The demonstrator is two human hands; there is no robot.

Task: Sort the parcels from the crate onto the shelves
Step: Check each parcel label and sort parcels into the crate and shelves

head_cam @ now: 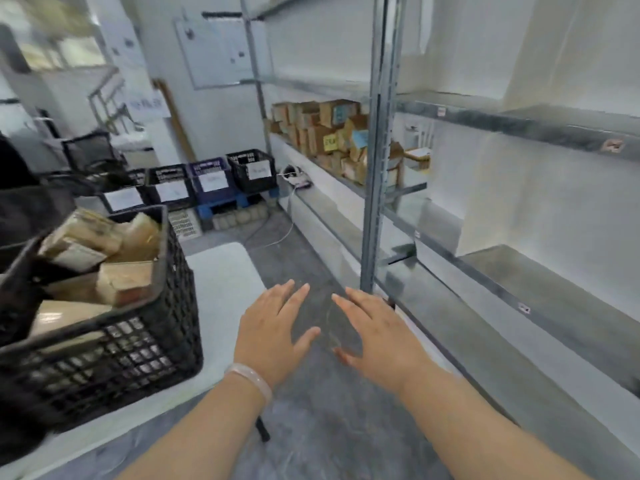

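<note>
**Both hands open between crate and shelves**

The right side of the view is filled by grey metal shelves (519,299), whose tiers run away toward the far wall. They are carried by an upright post (375,168) that is seen near the middle of the view. On the far stretch of a middle tier, behind that post, brown boxes (329,133) are stacked close together against the wall. Some of them are marked with yellow and blue labels, but the writing is too blurred to be read.

A white tabletop (225,271) is seen at the left, its rounded far right corner turned toward the shelves. A black latticed crate (166,323) is carried on it, set back from the right edge and close to the near edge. The crate is filled with brown parcels (124,282), piled at odd angles and reaching to its rim.

On the floor by the back wall a row of labelled crates (207,178), black and blue, is lined up side by side.

The left hand (270,334) and the right hand (377,337) are held out over the grey floor (311,427), just beside each other but apart, between the tabletop's right edge and the shelves. The fingers of both are spread and straight, palms down. Each grip is open, and neither the parcels nor the crate are touched. A pale bracelet (251,377) is worn on the left wrist.
</note>
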